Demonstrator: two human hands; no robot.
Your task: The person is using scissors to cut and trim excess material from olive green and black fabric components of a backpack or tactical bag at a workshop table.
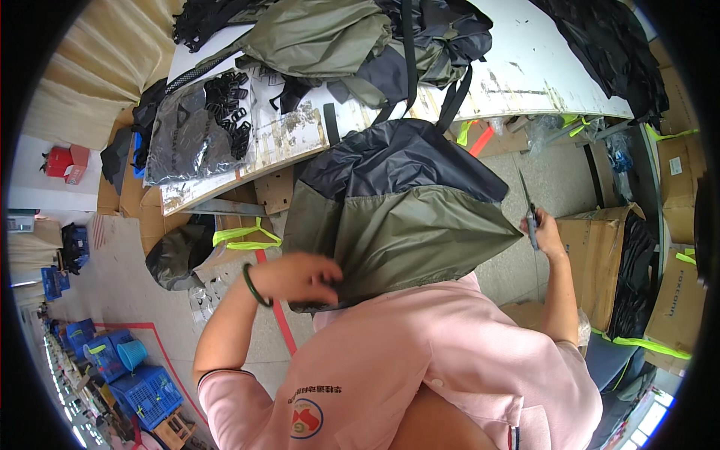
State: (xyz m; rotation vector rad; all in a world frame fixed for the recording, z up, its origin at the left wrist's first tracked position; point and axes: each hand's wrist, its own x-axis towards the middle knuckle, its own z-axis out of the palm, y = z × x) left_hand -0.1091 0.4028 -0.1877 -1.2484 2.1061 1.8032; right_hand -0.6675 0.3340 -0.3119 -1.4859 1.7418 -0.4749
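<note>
A dark green and black fabric bag spreads over my lap, its black upper part reaching to the table's edge. My left hand, with a dark bangle on the wrist, is at the bag's lower left edge. Motion blurs its fingers, so their grip is unclear. On the other side my right hand is closed round the grey handle of scissors, the thin blade pointing up and away. Its fingertips are close to the bag's right corner; whether they touch it I cannot tell.
The white worktable carries more green and black bags and a clear plastic bag of black buckles. Cardboard boxes stand at the right. Blue crates are at the far left, and a red line marks the floor.
</note>
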